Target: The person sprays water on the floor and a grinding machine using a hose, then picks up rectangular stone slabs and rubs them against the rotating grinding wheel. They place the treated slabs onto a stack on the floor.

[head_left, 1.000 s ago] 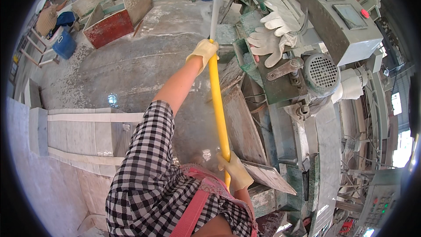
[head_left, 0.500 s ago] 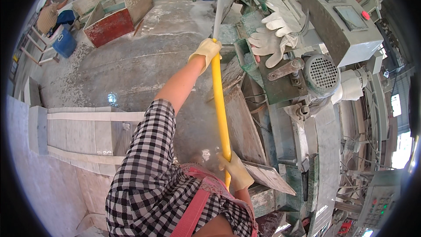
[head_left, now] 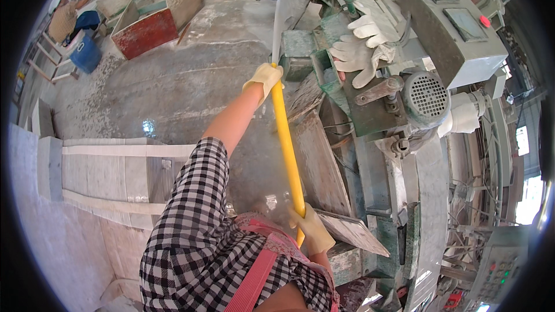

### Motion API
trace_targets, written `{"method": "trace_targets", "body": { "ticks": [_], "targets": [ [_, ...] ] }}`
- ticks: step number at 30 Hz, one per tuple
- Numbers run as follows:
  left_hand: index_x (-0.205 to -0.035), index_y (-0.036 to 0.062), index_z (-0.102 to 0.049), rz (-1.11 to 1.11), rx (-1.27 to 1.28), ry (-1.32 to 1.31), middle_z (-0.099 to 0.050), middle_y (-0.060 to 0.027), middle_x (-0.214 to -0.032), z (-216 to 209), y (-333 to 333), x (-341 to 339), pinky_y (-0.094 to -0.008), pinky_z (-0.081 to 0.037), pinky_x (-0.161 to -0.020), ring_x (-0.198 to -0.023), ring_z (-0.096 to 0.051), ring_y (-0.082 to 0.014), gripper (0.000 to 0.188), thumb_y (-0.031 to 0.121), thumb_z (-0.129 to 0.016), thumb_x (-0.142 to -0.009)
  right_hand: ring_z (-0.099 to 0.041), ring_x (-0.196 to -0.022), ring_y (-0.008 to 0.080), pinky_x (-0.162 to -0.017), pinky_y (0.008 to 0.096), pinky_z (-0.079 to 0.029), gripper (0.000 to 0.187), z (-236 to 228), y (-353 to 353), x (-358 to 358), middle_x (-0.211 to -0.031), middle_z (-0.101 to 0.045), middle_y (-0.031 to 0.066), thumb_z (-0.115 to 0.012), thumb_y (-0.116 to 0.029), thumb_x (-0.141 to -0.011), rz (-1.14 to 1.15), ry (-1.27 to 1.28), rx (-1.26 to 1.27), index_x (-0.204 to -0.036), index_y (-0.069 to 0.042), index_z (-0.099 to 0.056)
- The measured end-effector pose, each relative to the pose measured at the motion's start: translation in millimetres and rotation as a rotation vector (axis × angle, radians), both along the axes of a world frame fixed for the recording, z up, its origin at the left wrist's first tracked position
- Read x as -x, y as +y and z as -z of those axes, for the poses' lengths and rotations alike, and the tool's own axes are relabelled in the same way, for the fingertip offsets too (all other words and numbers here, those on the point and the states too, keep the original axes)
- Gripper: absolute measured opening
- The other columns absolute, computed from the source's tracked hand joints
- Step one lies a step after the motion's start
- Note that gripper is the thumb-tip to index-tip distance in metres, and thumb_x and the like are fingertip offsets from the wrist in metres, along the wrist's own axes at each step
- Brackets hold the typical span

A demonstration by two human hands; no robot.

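A yellow hose [head_left: 287, 144] runs up the middle of the view between my two gloved hands. My left hand [head_left: 268, 76], in a cream rubber glove, is closed around its far end. From there a whitish fan of water [head_left: 279, 29] sprays away over the wet floor [head_left: 191, 89] beside the green machine base [head_left: 298, 58]. Nearer my body, my right hand [head_left: 313, 230], in a matching glove, wraps the hose lower down. Below that hand the hose is hidden by my pink-trimmed apron.
Right of the hose stand leaning boards [head_left: 319, 164] and a machine with a motor [head_left: 426, 95]. White work gloves [head_left: 359, 52] lie on it, under a grey control box [head_left: 451, 29]. Strapped slabs [head_left: 110, 178] stand at left. Farther off are a red-faced panel [head_left: 144, 34], a blue barrel [head_left: 85, 55] and a person [head_left: 63, 20].
My left hand has swung the hose's far end slightly left and toward me. The spray has shifted left and looks wider. My right hand stays nearly in place.
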State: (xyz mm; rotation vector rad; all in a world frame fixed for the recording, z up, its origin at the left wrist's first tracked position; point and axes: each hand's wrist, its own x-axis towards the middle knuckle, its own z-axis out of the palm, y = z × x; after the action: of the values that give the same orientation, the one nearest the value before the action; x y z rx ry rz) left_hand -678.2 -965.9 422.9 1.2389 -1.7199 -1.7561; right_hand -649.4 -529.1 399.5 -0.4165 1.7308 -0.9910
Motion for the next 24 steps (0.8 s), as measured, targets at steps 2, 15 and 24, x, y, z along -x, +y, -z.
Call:
{"method": "trace_targets", "body": {
  "ticks": [2, 15, 24],
  "targets": [
    [-0.109, -0.0127, -0.064, -0.021, -0.033, 0.011, -0.070, -0.0226, -0.090, 5, 3, -3, -0.0412, -0.054, -0.071, -0.073, -0.073, -0.0299, 0.041, 0.024, -0.054, -0.095, -0.063, -0.066, 0.0134, -0.061, 0.0304, -0.050, 0.037, 8, 4, 2, -0.078, -0.065, 0.0062, -0.071, -0.028, -0.094, -0.021, -0.020, 0.004, -0.113, 0.003, -0.061],
    [-0.107, -0.0173, -0.064, 0.024, 0.007, 0.078, -0.069, -0.0252, -0.086, -27, 34, 24, -0.0417, -0.057, -0.062, -0.069, -0.073, -0.0327, 0.043, 0.023, -0.057, -0.095, -0.062, -0.067, 0.0137, -0.062, 0.0300, -0.047, 0.035, 21, 18, 5, -0.075, -0.065, 0.0057, -0.071, -0.030, -0.094, -0.011, 0.006, -0.036, -0.110, 0.000, -0.064],
    [-0.112, -0.0156, -0.066, 0.068, -0.004, 0.036, -0.071, -0.0258, -0.093, -23, 39, 47, -0.0444, -0.057, -0.069, -0.074, -0.075, -0.0345, 0.044, 0.023, -0.055, -0.095, -0.060, -0.066, 0.0137, -0.062, 0.0292, -0.045, 0.030, 21, 27, 3, -0.074, -0.064, 0.0052, -0.071, -0.026, -0.094, 0.083, -0.017, -0.024, -0.108, 0.000, -0.065]
  ]
}}
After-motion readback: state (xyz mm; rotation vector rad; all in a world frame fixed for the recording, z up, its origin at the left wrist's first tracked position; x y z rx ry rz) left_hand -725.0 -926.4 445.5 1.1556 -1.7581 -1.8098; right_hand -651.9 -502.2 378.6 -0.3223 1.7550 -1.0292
